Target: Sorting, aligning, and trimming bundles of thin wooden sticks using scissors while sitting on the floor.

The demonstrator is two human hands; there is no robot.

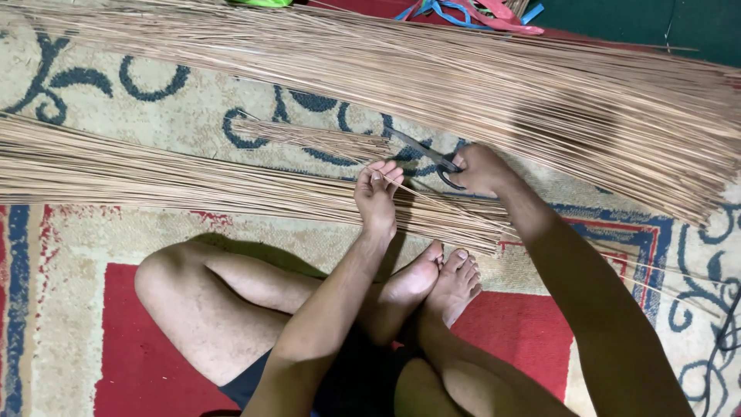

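From my remote seat I watched a person who sat cross-legged on a patterned carpet (93, 232) of cream, red and blue, bare feet (436, 282) tucked together near the middle of the view.

The left hand (377, 193) was raised over the near pile of thin tan broom sticks (154, 174), its fingers drawn together and pinched on a single fine stick (409, 188) that ran slantwise toward the right. The right hand (477, 170) was clenched around the dark loop handles of a pair of dark metal scissors (421, 150), whose blades pointed up and to the left, away from the wrist. I could not tell whether the blades were parted or met. The scissor tips lay just beside a small loose bunch of the same tan sticks (316, 137), which rested on the carpet between the two large heaps.

The far heap of long tan sticks (463, 77) stretched across the top of the view from left to right, fanning wider toward the right edge. The near pile reached from the left edge to under both wrists. Beyond the far heap, at the top edge, lay a tangle of blue and pink plastic straps (478, 14) and a scrap of bright green material (262, 2).
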